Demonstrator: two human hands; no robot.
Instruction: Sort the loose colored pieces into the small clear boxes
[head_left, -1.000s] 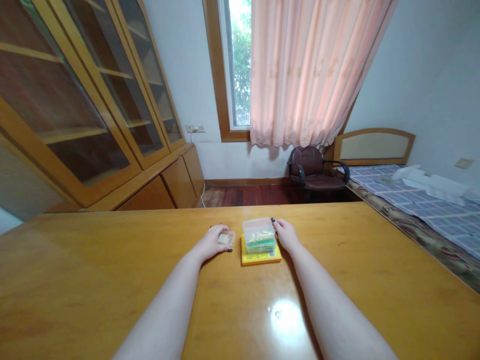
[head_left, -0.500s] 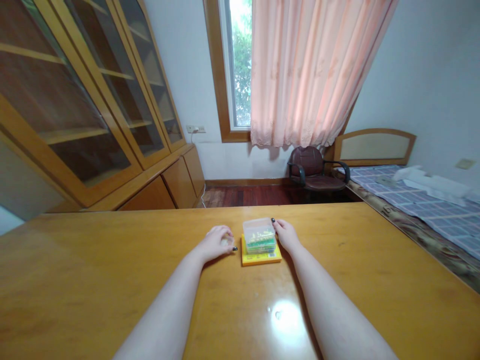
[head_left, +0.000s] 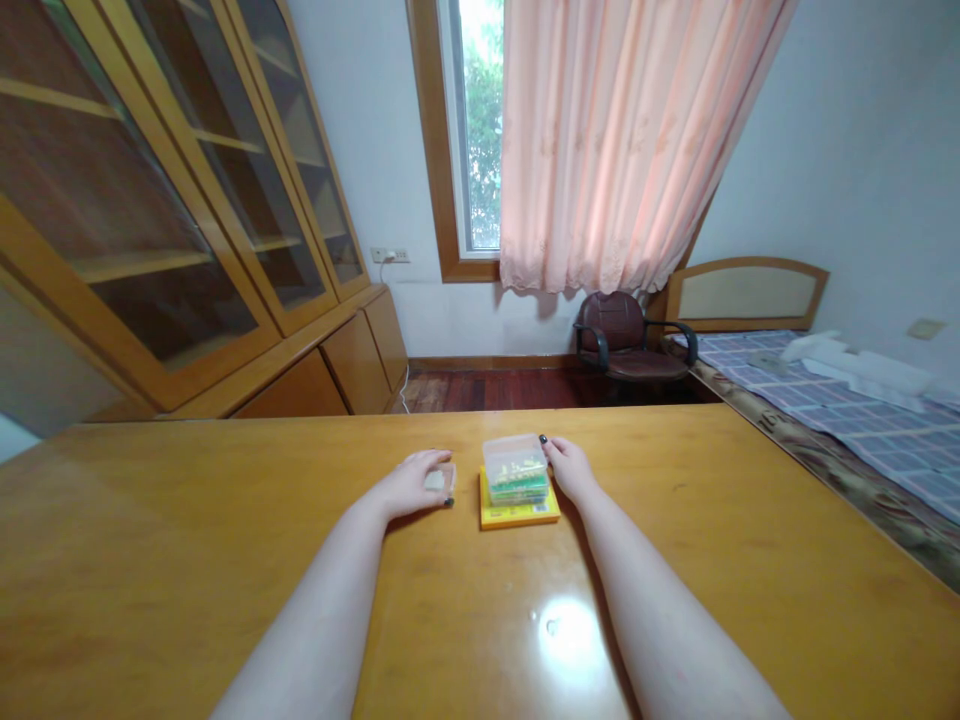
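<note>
On the wooden table (head_left: pixel 225 560) lies a flat yellow box (head_left: pixel 517 517). A clear plastic case (head_left: pixel 517 482) rests on it, its lid tilted up, with green and small pale yellow pieces inside. My right hand (head_left: pixel 568 468) pinches the lid's right edge between thumb and fingers. To the left of the yellow box, my left hand (head_left: pixel 411 487) is curled round a small clear box (head_left: pixel 441 480) at the table surface, thumb on the near side and fingers on the far side. Part of that small box is hidden by the hand.
Beyond the table stand a brown armchair (head_left: pixel 626 340) and, at the right, a bed (head_left: pixel 840 410) with a checked cover. A glass-door cabinet (head_left: pixel 247 150) is at the left. A pink curtain (head_left: pixel 615 140) hangs by the window.
My left hand has moved left, away from the yellow box, with the small clear box, which now shows more. My right hand and the open case look nearly the same.
</note>
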